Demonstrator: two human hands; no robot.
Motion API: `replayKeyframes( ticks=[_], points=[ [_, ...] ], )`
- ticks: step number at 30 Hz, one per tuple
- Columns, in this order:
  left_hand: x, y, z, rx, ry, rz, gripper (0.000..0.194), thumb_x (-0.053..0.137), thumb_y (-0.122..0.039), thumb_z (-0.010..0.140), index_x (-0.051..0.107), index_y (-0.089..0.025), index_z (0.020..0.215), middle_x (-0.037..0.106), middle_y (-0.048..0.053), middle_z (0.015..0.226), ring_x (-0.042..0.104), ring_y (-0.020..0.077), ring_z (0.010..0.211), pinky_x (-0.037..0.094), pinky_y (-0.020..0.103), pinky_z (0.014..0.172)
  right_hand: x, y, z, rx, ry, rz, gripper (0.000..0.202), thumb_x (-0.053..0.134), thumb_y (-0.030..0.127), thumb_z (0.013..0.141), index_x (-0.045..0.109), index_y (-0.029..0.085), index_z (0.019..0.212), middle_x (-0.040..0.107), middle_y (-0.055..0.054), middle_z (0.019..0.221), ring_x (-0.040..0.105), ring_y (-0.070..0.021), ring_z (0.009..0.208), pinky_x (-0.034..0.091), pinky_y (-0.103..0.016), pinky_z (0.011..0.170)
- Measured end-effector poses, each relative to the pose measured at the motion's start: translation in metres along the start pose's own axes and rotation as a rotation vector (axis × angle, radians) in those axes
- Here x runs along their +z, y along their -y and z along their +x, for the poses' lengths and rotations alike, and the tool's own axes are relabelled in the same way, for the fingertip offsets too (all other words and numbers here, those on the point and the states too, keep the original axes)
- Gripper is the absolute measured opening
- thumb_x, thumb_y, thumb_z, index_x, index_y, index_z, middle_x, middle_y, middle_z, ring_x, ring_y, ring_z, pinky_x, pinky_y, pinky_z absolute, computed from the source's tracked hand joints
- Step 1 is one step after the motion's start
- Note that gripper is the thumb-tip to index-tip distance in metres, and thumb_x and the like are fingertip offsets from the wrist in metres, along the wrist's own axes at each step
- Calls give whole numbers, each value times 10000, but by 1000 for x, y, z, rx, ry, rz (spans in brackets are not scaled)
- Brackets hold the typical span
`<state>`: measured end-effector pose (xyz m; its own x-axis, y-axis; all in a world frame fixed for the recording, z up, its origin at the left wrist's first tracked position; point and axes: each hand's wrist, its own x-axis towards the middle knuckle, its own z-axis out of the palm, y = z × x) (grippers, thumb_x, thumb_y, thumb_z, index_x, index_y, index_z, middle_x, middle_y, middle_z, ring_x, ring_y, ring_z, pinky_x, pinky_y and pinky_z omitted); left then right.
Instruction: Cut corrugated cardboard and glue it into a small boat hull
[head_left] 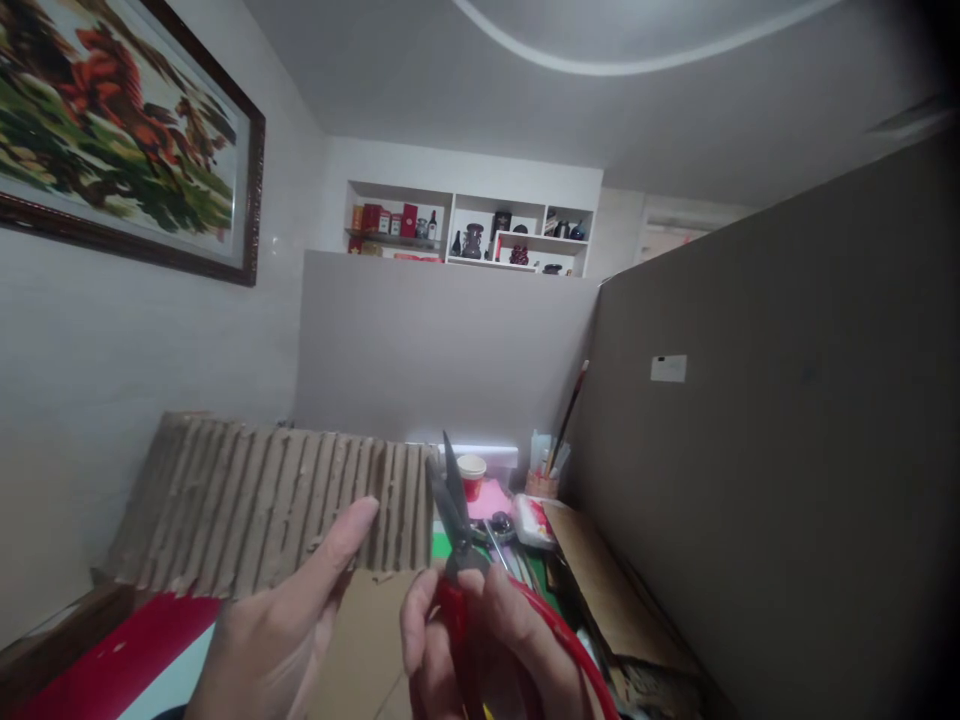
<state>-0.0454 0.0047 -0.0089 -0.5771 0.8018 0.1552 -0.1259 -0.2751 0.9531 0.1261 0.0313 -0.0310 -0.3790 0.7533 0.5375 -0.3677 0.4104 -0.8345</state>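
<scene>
A piece of corrugated cardboard is held up at the left, its ridged side facing me. My left hand grips its lower edge, thumb pressed on the ridges and the other fingers mostly hidden behind. In my right hand is a pair of scissors with red handles and dark blades. The blades point upward and stand slightly apart, close beside the cardboard's right edge. Whether they touch the cardboard I cannot tell.
Flat brown cardboard lies below my hands, with more cardboard sheets at the right. Behind stand a paper cup, a pen holder and a white-and-red packet. Grey panels rise at the back and right.
</scene>
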Motion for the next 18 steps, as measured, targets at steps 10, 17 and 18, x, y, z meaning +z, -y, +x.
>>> replayKeyframes(
  ticks=[10,17,18],
  points=[
    [-5,18,-4,370,-67,167,516,774,-28,633,808,-352,1033,793,-106,1054,569,241,1299,556,158,861,-25,49,32,18,-88,176,378,552,613,902,558,242,829,455,76,465,350,-90,353,336,-215,373],
    [25,7,-27,355,-85,54,305,789,-79,666,831,-338,822,751,-68,1203,218,262,1494,372,245,1109,-10,48,27,-169,-200,-120,222,757,256,825,555,234,914,719,-11,878,665,-136,696,551,-232,578],
    [25,7,-29,369,-81,76,299,789,-83,676,831,-342,819,746,-75,1212,222,256,1496,339,261,1135,-9,48,28,-196,-229,-125,215,753,238,824,560,235,919,727,-17,903,693,-153,777,573,-246,637]
  ],
)
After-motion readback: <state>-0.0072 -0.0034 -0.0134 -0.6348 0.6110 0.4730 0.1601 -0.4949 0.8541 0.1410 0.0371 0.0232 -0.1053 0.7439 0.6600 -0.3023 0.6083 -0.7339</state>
